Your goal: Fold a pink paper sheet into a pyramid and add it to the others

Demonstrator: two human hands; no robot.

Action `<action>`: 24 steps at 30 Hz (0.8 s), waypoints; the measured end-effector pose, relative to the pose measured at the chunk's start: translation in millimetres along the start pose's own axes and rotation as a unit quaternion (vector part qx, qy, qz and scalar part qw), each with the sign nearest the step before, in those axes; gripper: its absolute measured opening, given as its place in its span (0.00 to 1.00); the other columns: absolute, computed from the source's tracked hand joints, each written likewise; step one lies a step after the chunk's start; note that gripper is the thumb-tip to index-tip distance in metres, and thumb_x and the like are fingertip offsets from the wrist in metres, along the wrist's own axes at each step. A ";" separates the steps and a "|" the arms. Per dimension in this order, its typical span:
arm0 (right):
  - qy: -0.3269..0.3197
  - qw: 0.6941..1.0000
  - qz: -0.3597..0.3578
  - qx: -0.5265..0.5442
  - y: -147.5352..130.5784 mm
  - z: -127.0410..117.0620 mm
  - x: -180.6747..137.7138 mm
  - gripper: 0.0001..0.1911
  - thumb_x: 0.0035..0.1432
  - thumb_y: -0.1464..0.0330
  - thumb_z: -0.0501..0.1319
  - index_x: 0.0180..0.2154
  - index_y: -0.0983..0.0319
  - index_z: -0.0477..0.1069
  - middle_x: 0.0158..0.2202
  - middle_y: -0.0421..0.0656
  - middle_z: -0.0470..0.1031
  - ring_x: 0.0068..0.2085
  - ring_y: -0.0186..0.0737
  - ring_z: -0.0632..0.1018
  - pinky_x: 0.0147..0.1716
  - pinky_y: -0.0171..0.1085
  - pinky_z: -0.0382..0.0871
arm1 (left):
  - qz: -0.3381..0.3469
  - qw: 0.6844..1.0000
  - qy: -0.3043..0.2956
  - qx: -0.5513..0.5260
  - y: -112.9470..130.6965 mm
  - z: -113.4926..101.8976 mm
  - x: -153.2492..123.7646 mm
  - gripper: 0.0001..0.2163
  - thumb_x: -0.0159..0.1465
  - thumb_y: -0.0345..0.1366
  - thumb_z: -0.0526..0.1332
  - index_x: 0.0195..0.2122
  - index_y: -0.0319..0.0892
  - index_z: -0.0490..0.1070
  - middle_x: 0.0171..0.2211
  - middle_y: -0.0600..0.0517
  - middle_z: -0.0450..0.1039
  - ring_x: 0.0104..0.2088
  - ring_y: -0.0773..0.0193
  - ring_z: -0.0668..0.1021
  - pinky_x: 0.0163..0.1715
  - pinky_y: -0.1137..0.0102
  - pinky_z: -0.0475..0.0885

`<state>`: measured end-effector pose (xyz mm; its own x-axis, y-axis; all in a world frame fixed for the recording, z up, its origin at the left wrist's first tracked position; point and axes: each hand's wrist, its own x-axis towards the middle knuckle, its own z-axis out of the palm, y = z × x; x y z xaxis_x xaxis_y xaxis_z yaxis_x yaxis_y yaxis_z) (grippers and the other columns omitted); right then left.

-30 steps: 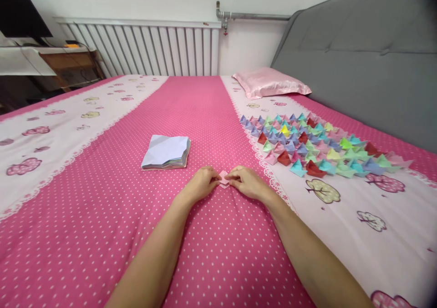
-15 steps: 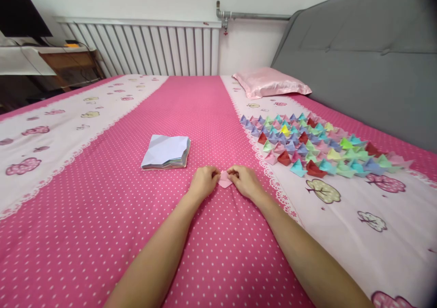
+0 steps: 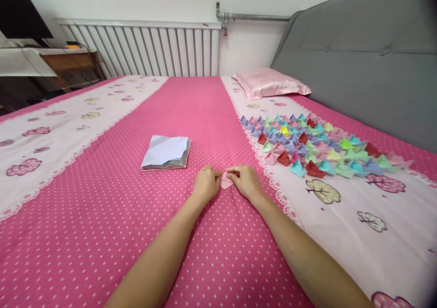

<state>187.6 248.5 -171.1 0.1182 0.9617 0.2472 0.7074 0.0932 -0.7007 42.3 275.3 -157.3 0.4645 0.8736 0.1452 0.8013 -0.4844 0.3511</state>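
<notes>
Between my hands is a small folded piece of pink paper, just above the pink dotted bedspread. My left hand pinches its left side, thumb and fingers together. From the other side, my right hand grips the upper right edge with its fingertips. The fingers cover part of the paper, so its full folded shape is hard to make out. Beyond my left hand lies a stack of paper sheets, a pale lilac one on top.
Rows of colourful folded paper boats stand on the bed to the right. A pink pillow lies behind them, beside the grey headboard. A white radiator runs along the far wall. At far left, a monitor sits on a desk.
My left hand has shifted slightly right and turned, its fingers now reaching across the paper's top. The pink paper's visible outline has changed a little. My right hand stays nearly in place.
</notes>
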 end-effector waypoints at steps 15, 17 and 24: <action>-0.007 0.998 0.041 -0.049 3.0 8.3 5.9 0.05 0.49 0.66 0.62 0.31 0.56 0.75 0.28 0.38 0.77 0.30 0.36 0.76 0.28 0.32 0.64 | -0.078 0.994 0.019 -0.070 0.2 4.3 5.5 0.11 0.56 0.31 0.56 0.37 0.42 0.76 0.31 0.49 0.77 0.31 0.64 0.75 0.33 0.72 0.66; -0.021 0.997 0.026 -0.074 2.2 7.0 7.0 0.05 0.51 0.66 0.61 0.31 0.56 0.75 0.30 0.38 0.77 0.31 0.36 0.75 0.30 0.32 0.64 | -0.067 0.996 0.025 -0.054 0.1 3.9 6.3 0.11 0.55 0.29 0.55 0.35 0.41 0.76 0.32 0.49 0.76 0.33 0.64 0.75 0.35 0.72 0.67; -0.125 0.981 -0.075 -0.125 -2.1 -12.4 1.3 0.15 0.56 0.73 0.52 0.40 0.58 0.75 0.36 0.45 0.74 0.38 0.39 0.74 0.38 0.34 0.63 | 0.030 0.998 -0.029 -0.045 -6.0 -4.3 0.3 0.14 0.56 0.25 0.52 0.35 0.41 0.77 0.34 0.47 0.73 0.35 0.63 0.74 0.38 0.71 0.67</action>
<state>194.9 246.3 -161.0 -0.1540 0.9779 0.1415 0.8558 0.2035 -0.4755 36.0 278.6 -155.4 0.5340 0.8376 0.1149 0.7354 -0.5273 0.4256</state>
